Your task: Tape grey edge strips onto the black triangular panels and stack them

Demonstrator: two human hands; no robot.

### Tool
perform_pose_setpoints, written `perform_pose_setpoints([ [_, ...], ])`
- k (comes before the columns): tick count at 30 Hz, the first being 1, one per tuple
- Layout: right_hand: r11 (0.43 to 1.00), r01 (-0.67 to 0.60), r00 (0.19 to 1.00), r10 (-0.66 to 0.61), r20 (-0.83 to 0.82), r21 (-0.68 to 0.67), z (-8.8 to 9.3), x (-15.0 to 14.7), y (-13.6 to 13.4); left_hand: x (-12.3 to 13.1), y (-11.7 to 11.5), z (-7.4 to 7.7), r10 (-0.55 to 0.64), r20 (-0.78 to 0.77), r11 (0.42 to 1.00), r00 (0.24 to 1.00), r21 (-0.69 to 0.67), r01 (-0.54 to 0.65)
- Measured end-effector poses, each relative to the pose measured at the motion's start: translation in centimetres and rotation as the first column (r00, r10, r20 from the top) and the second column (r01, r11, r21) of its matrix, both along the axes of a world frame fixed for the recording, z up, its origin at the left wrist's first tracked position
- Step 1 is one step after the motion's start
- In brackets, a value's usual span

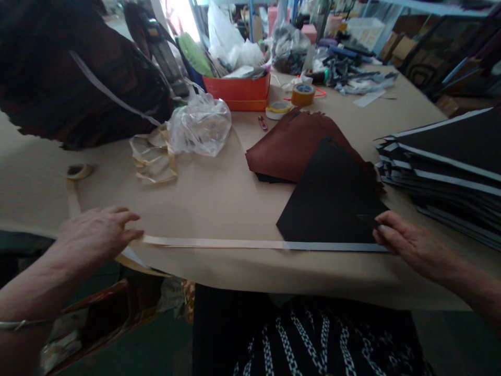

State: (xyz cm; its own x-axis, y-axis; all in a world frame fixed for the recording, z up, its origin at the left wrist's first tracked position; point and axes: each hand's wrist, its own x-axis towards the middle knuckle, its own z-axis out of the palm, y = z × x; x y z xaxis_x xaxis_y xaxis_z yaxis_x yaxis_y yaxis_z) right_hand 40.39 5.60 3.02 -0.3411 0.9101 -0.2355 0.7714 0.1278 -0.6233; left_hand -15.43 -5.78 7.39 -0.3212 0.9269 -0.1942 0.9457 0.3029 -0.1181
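My left hand [96, 232] is closed, pinching the left end of a long pale strip of tape [215, 243] near the table's front edge. The tape runs straight to the right and lies along the near edge of a black sheet [329, 209] that looks like leather. My right hand [407, 243] is at that sheet's right corner, fingers closed on a small dark pointed blade [366, 219]. Its handle is hidden in the fingers. Behind the black sheet, partly covered by it, lies a fanned stack of brown pieces [289, 149].
At right is a tall stack of black pieces with pale edges [450, 156]. A tape roll [79, 171] stands at left. Farther back are a clear plastic bag [201, 125], a red box [238, 93], a brown tape roll [303, 95] and a large dark pile [90, 78].
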Motion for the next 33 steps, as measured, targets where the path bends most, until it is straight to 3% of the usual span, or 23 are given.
perform_pose_setpoints([
  [3, 0.985, -0.091, 0.945, 0.038, -0.324, -0.15, 0.8, -5.0, -1.7, 5.5, 0.9, 0.0, -0.224, -0.001, 0.974, 0.975, 0.029, 0.224],
  [6, 0.875, -0.168, 0.774, -0.169, -0.61, -0.455, 0.2, -10.2, -2.9, 12.5, 1.8, -1.0, -0.342, 0.228, 0.937, 0.912, 0.156, 0.312],
  [8, 0.749, -0.179, 0.67, -0.382, -0.636, -0.638, -0.7, -12.7, -3.1, 16.7, 2.4, -1.9, -0.447, 0.365, 0.894, 0.817, 0.223, 0.389],
  [10, 0.655, -0.17, 0.617, -0.512, -0.598, -0.736, -1.4, -14.3, -3.1, 20.0, 3.0, -2.8, -0.514, 0.379, 0.858, 0.77, 0.209, 0.47],
  [13, 0.611, -0.182, 0.597, -0.554, -0.58, -0.77, -1.5, -14.7, -2.8, 22.6, 3.7, -3.5, -0.521, 0.318, 0.852, 0.792, 0.141, 0.504],
  [14, 0.62, -0.189, 0.594, -0.545, -0.592, -0.761, -1.3, -14.5, -2.7, 22.9, 3.8, -3.6, -0.515, 0.301, 0.856, 0.803, 0.131, 0.5],
  [16, 0.695, -0.188, 0.62, -0.464, -0.633, -0.694, -0.7, -13.7, -2.6, 23.3, 4.0, -3.5, -0.505, 0.278, 0.862, 0.817, 0.121, 0.492],
  [19, 0.861, -0.141, 0.738, -0.238, -0.632, -0.489, -0.1, -12.3, -2.5, 23.4, 4.2, -3.2, -0.505, 0.254, 0.862, 0.825, 0.094, 0.499],
  [21, 0.912, -0.127, 0.83, -0.117, -0.545, -0.389, -0.2, -11.8, -2.6, 23.4, 4.3, -3.1, -0.511, 0.246, 0.857, 0.824, 0.073, 0.51],
  [25, 0.939, -0.149, 0.923, 0.02, -0.385, -0.309, -1.3, -12.1, -3.4, 23.6, 4.9, -2.7, -0.532, 0.247, 0.841, 0.81, 0.044, 0.539],
  [33, 0.956, -0.264, 0.946, 0.233, -0.224, -0.123, -1.5, -13.6, -4.1, 23.9, 5.8, -1.5, -0.495, 0.288, 0.85, 0.82, -0.038, 0.526],
])
